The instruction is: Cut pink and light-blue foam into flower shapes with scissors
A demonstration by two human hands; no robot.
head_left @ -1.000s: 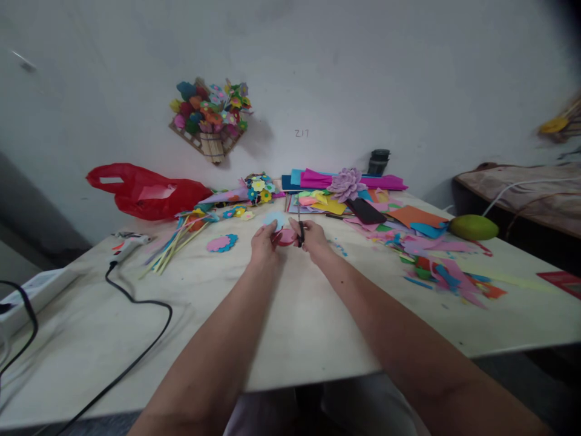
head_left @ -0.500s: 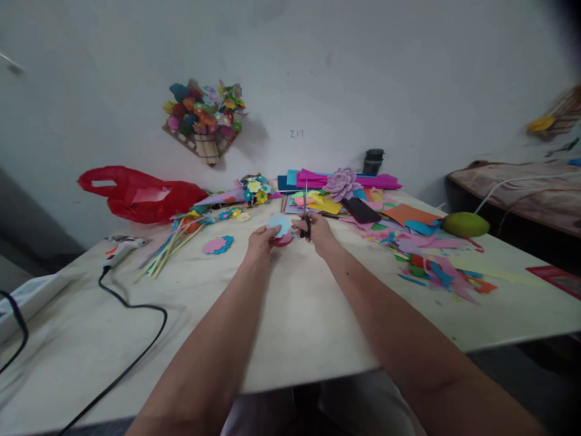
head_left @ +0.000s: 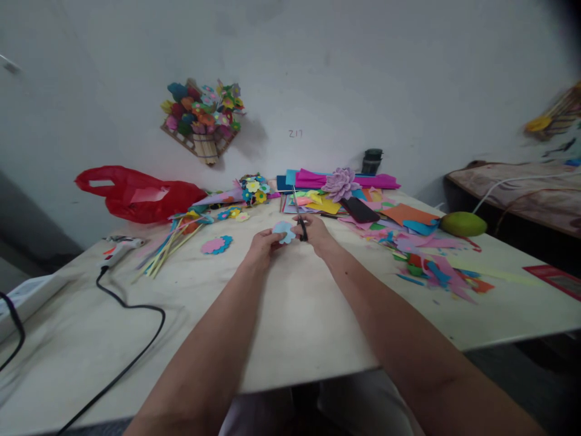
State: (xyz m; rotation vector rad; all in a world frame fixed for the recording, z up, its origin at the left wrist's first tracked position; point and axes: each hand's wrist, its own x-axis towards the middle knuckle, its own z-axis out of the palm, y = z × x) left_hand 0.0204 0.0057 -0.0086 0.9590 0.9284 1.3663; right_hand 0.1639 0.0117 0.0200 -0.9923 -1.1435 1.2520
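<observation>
Between the fingers of my left hand (head_left: 265, 244) is a light blue cutout with a scalloped edge (head_left: 283, 232). My right hand (head_left: 316, 234) is closed around the black handles of a pair of scissors (head_left: 301, 225), whose blades point up and away from me. The fingertips of my right hand are at the cutout's right edge; whether they touch it I cannot tell. Left of my hands, a pink and blue scalloped cutout pair (head_left: 216, 245) lies on the table (head_left: 313, 327).
A glue gun (head_left: 120, 249) with a black cord lies at left, near a red plastic bag (head_left: 140, 200). Colored scraps (head_left: 438, 272), a black phone-like slab (head_left: 360, 210) and a green mango-like fruit (head_left: 463, 224) lie to the right. A purple flower (head_left: 340, 183) sits at the back.
The light blue cutout has shifted slightly right and down, and the pink-red layer seen beneath it is now out of sight. The scissors' blades have tipped to the left.
</observation>
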